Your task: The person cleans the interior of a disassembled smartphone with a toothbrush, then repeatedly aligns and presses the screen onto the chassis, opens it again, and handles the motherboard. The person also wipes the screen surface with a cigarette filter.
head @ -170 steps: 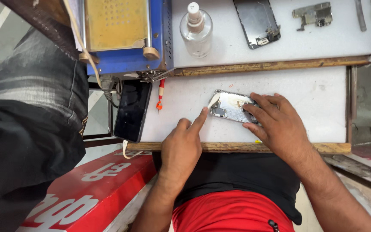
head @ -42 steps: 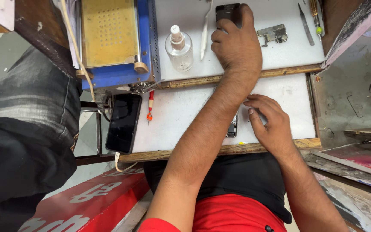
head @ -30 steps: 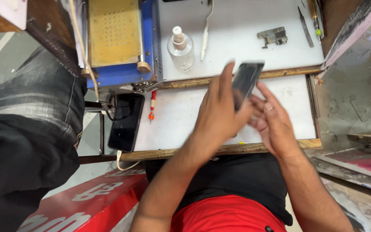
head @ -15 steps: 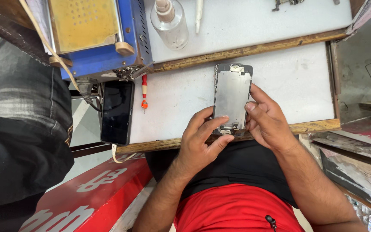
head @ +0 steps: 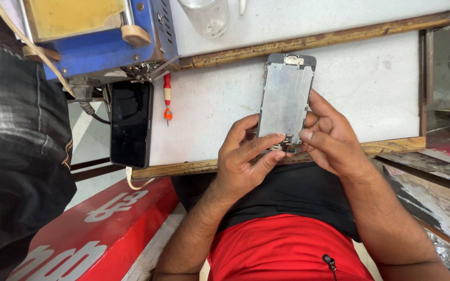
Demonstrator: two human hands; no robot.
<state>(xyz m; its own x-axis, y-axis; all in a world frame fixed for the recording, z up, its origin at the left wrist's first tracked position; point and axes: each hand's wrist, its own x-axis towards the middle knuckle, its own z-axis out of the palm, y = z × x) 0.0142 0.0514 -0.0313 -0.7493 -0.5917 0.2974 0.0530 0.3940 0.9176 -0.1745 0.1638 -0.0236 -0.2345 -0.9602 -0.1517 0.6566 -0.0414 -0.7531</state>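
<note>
A single head-worn camera looks steeply down from above the person's chest, close in. The white worktop (head: 209, 114) fills the upper frame, its far edge toward the top; the lap lies at the bottom. Both hands (head: 287, 151) sit near the centre. The floor shows at the left. No second view exists.

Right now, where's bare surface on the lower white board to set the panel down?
Bare white board lies right of the phone display panel, up to the wooden edge. Another patch sits between the red screwdriver and the panel. It is crowded near the front edge, where the left hand and right hand pinch the panel, and by the black phone.
</note>
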